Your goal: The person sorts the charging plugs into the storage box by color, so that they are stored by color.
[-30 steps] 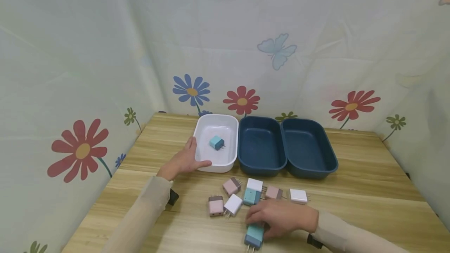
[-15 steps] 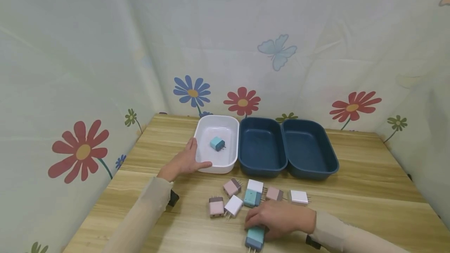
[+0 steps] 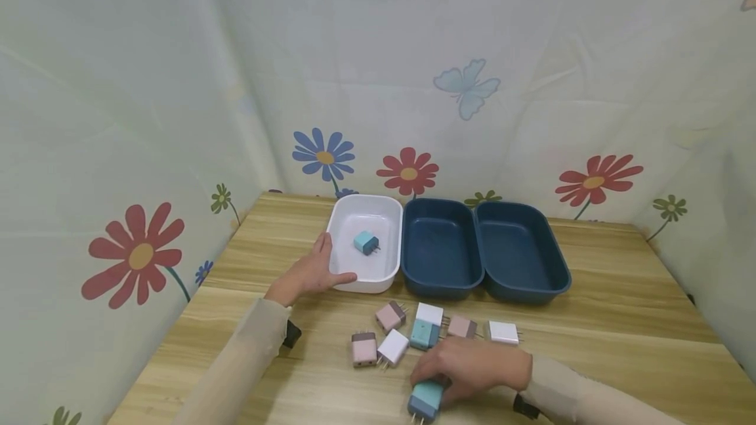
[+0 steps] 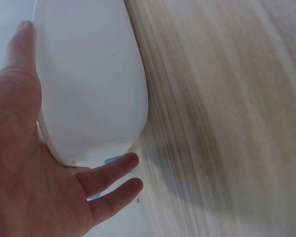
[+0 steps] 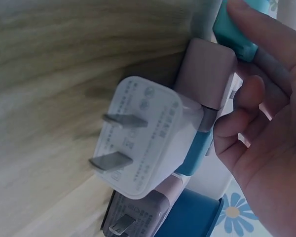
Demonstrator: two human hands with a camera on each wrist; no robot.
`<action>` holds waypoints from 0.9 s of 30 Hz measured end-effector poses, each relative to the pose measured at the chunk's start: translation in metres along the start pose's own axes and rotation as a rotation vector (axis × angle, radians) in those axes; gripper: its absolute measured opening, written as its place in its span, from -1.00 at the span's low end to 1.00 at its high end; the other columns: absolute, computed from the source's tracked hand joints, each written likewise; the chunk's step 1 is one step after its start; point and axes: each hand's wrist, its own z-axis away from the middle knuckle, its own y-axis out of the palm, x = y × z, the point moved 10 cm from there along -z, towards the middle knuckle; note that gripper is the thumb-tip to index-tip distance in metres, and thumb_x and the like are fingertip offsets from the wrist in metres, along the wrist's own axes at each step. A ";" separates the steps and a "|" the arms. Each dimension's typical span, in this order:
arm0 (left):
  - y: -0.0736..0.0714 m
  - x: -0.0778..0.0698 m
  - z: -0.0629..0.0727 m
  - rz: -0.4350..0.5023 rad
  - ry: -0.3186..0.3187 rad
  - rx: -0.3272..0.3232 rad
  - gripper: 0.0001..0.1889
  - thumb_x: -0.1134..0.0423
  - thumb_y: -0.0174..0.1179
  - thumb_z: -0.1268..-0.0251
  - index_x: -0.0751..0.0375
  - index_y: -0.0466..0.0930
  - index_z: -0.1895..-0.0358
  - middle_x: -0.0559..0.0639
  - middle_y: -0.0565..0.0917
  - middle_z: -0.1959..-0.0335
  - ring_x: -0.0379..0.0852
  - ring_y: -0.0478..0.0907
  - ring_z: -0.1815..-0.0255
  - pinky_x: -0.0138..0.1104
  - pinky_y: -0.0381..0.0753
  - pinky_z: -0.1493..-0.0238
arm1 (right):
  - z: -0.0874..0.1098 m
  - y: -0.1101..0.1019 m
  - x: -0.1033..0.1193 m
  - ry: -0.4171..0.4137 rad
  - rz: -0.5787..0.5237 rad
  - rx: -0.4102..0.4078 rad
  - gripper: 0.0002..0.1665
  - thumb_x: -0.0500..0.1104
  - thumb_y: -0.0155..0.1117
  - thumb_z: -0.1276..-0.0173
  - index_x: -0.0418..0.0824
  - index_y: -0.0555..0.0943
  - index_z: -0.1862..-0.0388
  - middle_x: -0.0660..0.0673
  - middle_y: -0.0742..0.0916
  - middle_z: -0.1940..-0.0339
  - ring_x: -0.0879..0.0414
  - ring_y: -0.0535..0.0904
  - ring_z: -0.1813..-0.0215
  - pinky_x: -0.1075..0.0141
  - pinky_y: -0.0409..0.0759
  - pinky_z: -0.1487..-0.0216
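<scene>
My left hand point(image 3: 304, 274) rests against the near left corner of a white bin point(image 3: 365, 286), thumb along the front rim, fingers at its left side. In the left wrist view, two fingers extend past the white wall point(image 4: 91, 84). One teal wall charger point(image 3: 364, 241) lies inside that bin. Low in the head view, my right hand point(image 3: 472, 364) pinches another teal charger point(image 3: 426, 399) with a dark blue end, prongs toward me. The right wrist view has the thumb across this teal charger point(image 5: 237, 37), and a white charger point(image 5: 148, 138) with two prongs in the foreground.
Two dark blue bins point(image 3: 441, 288) point(image 3: 525, 294) stand to the right of the white one. In front lie pink chargers point(image 3: 364, 349), white chargers point(image 3: 392, 347) and a teal charger point(image 3: 424, 334), loosely grouped. A floral curtain point(image 3: 366, 71) hangs behind the wooden table point(image 3: 620, 320).
The teal charger in my right hand has turned slightly, its prongs swinging a little to the left. My left hand stays on the white bin.
</scene>
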 end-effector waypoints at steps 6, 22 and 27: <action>0.002 0.001 -0.001 0.001 0.007 -0.008 0.25 -0.34 0.22 -0.04 0.41 -0.38 -0.46 0.30 -0.30 -0.49 0.29 -0.06 -0.44 0.03 0.11 -0.33 | -0.001 -0.015 -0.002 0.040 -0.088 -0.038 -0.46 -0.12 0.42 -0.17 -0.13 0.55 -0.16 0.14 0.63 -0.06 0.41 0.48 -0.05 0.55 0.41 -0.03; 0.004 0.002 -0.002 -0.010 0.004 -0.007 0.26 -0.35 0.21 -0.04 0.40 -0.41 -0.46 0.30 -0.31 -0.49 0.30 -0.02 -0.42 0.03 0.13 -0.32 | 0.007 -0.086 -0.054 0.325 -0.132 -0.304 -0.48 -0.14 0.46 -0.13 -0.14 0.55 -0.09 0.09 0.60 0.09 0.27 0.52 0.18 0.28 0.59 0.15; 0.003 0.002 -0.003 -0.012 0.009 -0.010 0.26 -0.34 0.21 -0.04 0.41 -0.41 -0.46 0.31 -0.30 -0.49 0.30 -0.02 -0.42 0.03 0.13 -0.32 | 0.002 -0.103 -0.069 0.385 -0.103 -0.348 -0.48 -0.15 0.45 -0.14 -0.21 0.55 -0.08 0.01 0.63 0.10 0.17 0.57 0.19 0.27 0.60 0.14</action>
